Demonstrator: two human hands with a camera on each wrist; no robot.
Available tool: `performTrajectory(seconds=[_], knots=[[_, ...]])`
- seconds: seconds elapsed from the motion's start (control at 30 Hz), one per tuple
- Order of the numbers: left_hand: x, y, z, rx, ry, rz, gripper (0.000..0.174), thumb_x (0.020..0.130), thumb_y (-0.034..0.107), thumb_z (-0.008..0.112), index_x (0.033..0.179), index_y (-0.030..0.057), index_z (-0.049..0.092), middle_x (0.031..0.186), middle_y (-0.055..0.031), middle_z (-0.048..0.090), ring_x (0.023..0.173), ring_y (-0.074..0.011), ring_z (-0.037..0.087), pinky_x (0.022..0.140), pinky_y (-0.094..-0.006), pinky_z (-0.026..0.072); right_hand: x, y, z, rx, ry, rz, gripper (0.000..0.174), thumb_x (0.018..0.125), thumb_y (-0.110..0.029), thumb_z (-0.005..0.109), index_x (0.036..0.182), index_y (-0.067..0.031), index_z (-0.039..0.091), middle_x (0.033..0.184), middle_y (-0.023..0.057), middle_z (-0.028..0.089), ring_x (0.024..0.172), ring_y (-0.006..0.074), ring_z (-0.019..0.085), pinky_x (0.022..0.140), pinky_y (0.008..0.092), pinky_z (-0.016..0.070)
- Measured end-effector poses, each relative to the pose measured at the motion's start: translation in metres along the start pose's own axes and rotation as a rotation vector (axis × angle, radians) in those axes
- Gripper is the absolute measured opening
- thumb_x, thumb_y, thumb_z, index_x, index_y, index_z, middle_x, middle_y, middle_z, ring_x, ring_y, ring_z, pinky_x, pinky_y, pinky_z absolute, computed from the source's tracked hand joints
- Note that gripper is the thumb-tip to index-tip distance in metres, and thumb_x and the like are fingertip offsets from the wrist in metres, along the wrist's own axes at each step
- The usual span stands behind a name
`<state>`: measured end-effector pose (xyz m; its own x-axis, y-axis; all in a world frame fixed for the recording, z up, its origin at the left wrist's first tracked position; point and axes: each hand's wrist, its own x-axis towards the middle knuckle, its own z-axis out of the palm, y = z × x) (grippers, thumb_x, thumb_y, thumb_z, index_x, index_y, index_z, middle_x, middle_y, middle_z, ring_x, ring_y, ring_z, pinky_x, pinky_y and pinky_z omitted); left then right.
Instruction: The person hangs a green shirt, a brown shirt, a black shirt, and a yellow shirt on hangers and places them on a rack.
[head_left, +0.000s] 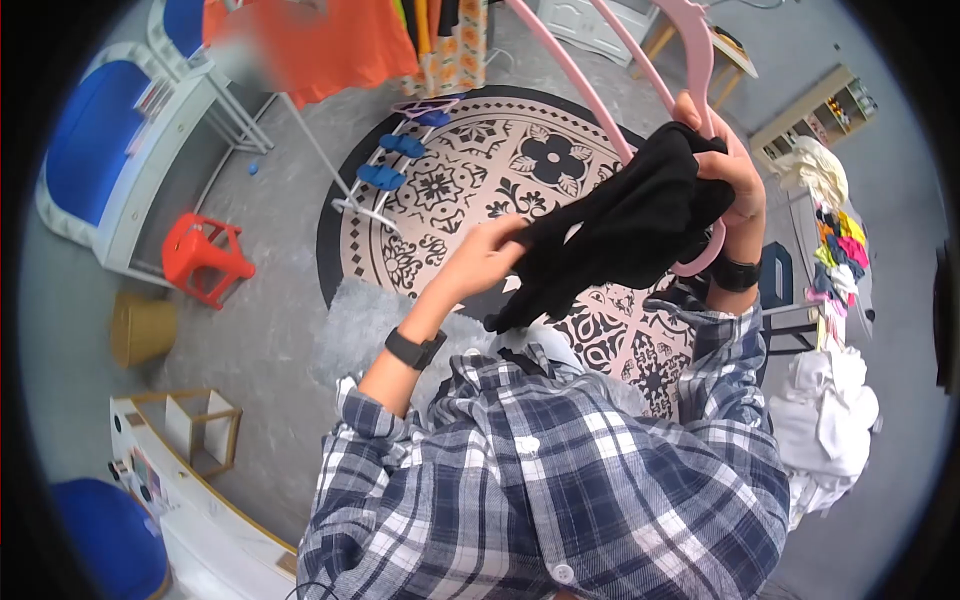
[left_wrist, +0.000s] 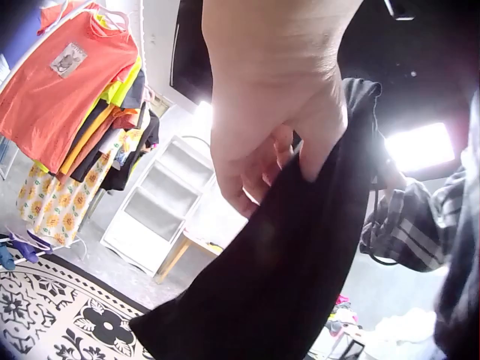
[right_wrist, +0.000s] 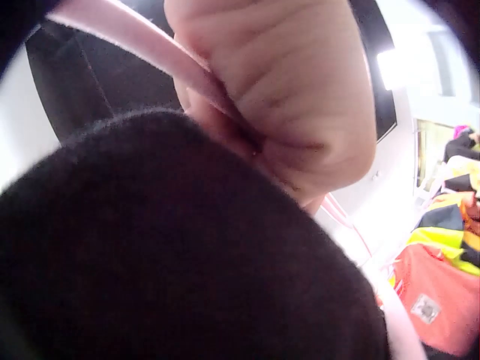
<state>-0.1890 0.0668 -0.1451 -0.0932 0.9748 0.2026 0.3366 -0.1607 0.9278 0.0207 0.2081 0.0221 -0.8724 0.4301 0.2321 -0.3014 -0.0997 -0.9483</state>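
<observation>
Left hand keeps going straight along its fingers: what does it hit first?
Most likely the black garment, whose edge the left hand already pinches. Depth past the cloth is unclear, so I can't rank what comes after.

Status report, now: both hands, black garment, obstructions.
Left hand pinching black garment. Right hand gripping garment and pink hanger. Garment bunched between hands. No obstruction visible.

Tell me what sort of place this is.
Probably a dressing room or bedroom, judging by the orange shirt hanging among other garments, the heap of colourful clothes at the side, and the round patterned rug on the floor.
</observation>
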Motion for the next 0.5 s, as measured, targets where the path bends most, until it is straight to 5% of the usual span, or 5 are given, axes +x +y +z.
performTrajectory(seconds=[0.13,0.23,0.33,0.4,0.5], knots=[[0.042,-0.005,-0.022,0.073,0.404,0.177,0.012,0.074,0.003,0.054,0.085,0.0002,0.051,0.071,-0.0036,0.047,0.068,-0.0109,0.047,0.062,-0.0246,0.0383,-0.006,-0.006,-0.042,-0.278,0.208,0.006,0.030,0.063,-0.001,0.056,0.088,-0.0089,0.040,0.075,-0.0057,0.037,0.065,0.0003,0.039,0.059,0.0129,0.0283],[0.087,0.010,-0.019,0.598,0.708,0.376,0.017,0.070,0.005,0.062,0.079,0.0020,0.047,0.066,-0.0061,0.040,0.058,-0.0190,0.043,0.057,-0.0264,0.0386,0.000,-0.008,-0.064,-0.198,0.246,0.034,0.032,0.063,-0.001,0.057,0.089,-0.0088,0.040,0.078,-0.0058,0.037,0.067,0.0002,0.039,0.060,0.0138,0.0294],[0.100,0.026,0.030,0.090,0.286,0.136,0.018,0.071,0.006,0.063,0.079,0.0008,0.048,0.069,-0.0091,0.046,0.061,-0.0190,0.048,0.056,-0.0279,0.0393,0.016,-0.014,-0.088,-0.163,0.216,0.021,0.032,0.064,-0.001,0.057,0.090,-0.0090,0.040,0.078,-0.0053,0.037,0.068,0.0002,0.040,0.060,0.0141,0.0300],[0.116,0.018,0.066,0.110,0.156,0.382,0.018,0.071,0.006,0.061,0.086,0.0017,0.051,0.079,-0.0132,0.052,0.071,-0.0277,0.052,0.060,-0.0343,0.0424,0.026,-0.017,-0.107,-0.147,0.193,-0.009,0.032,0.064,0.000,0.056,0.090,-0.0088,0.040,0.078,-0.0046,0.038,0.069,0.0009,0.040,0.060,0.0140,0.0303],[0.164,-0.018,0.098,0.453,0.189,0.364,0.032,0.066,0.003,0.058,0.097,0.0026,0.052,0.081,-0.0146,0.054,0.076,-0.0319,0.054,0.067,-0.0389,0.0460,0.037,-0.028,-0.140,-0.091,0.121,-0.079,0.032,0.064,-0.001,0.056,0.090,-0.0082,0.039,0.079,-0.0029,0.039,0.071,0.0032,0.041,0.062,0.0146,0.0308]])
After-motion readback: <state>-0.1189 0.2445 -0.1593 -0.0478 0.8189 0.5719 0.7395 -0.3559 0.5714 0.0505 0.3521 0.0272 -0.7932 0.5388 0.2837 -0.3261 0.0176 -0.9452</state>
